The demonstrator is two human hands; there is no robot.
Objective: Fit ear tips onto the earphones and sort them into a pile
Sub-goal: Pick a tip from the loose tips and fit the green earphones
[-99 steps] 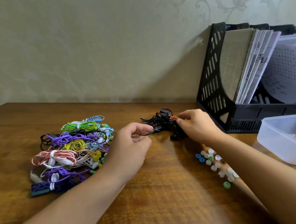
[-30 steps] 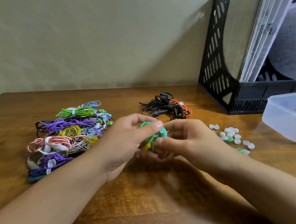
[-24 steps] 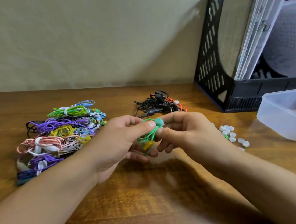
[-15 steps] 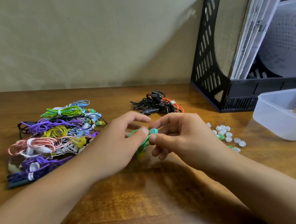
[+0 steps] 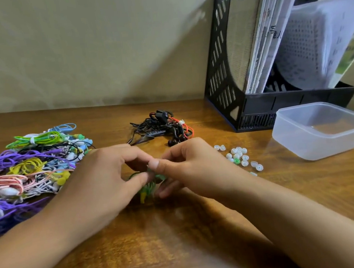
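A green earphone point(image 5: 148, 188) with a yellow plug sits low over the wooden table between my hands. My left hand point(image 5: 102, 183) pinches its cable between thumb and forefinger. My right hand point(image 5: 188, 167) pinches the same earphone at the bud end, thumb on top; the bud itself is mostly hidden by my fingers. A pile of coloured bundled earphones point(image 5: 31, 166) lies at the left. A tangle of black and red earphones point(image 5: 162, 128) lies behind my hands. Several loose white and green ear tips point(image 5: 238, 155) are scattered to the right of my right hand.
A clear plastic tub point(image 5: 322, 129) stands at the right. Behind it a black file rack point(image 5: 226, 67) holds papers against the wall. Bare wooden table point(image 5: 183, 242) stretches toward the near edge.
Both hands have sunk closer to the table with the green earphone. My right thumb now covers the teal bud that showed before. The camera view has shifted slightly.
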